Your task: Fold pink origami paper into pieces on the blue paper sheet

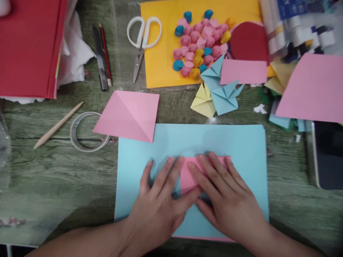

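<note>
A small piece of pink paper [189, 180] lies on a stack of light blue paper [238, 142], partly covered by both hands. My left hand [163, 196] rests flat with fingers spread, its thumb and index finger at the pink paper's left and lower edges. My right hand [223, 189] lies flat across the right part of the same paper, fingers stretched out towards its upper edge. A creased pink sheet [128, 114] overlaps the upper left corner of the blue stack. Folded blue paper shapes [226, 98] and a yellow one [203, 101] sit beyond the stack.
White-handled scissors [143, 39] lie beside a yellow sheet [160, 71] bearing several rolled paper flowers [194, 37]. At left are a tape roll [73, 132], a pointed wooden stick [59, 125], a pen [99, 59], a pencil [105, 53] and red sheets [29, 46]. A phone [329, 153] is at right.
</note>
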A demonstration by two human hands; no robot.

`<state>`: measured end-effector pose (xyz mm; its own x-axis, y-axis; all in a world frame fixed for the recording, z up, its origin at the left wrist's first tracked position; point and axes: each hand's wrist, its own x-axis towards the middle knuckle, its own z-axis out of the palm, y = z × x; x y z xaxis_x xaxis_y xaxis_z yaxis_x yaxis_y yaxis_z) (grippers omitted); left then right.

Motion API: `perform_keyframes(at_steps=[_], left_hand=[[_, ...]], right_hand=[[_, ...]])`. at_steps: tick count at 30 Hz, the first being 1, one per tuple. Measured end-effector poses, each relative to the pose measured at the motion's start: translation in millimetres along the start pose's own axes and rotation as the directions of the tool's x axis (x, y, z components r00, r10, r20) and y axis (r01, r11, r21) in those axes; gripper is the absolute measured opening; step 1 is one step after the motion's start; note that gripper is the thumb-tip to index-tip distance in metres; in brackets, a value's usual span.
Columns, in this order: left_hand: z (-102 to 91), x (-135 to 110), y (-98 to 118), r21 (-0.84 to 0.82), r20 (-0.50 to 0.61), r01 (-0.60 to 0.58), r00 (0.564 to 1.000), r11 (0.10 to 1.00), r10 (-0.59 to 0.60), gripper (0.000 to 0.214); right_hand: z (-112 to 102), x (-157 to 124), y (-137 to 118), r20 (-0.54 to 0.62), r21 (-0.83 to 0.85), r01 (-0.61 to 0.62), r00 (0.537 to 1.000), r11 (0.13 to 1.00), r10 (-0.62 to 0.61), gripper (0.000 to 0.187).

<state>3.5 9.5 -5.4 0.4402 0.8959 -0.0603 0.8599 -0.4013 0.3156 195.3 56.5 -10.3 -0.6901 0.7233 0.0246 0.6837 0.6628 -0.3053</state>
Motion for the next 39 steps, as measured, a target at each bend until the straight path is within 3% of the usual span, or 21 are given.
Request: perform_keyframes(at_steps=[39], left_hand=[[0.4, 0.7, 0.2, -0.004, -0.001, 0.011, 1.000, 1.000, -0.011, 0.057]], right_hand=[[-1.1, -1.0, 1.7, 0.013, -0.004, 0.002, 1.000, 1.000, -0.002, 0.054]])
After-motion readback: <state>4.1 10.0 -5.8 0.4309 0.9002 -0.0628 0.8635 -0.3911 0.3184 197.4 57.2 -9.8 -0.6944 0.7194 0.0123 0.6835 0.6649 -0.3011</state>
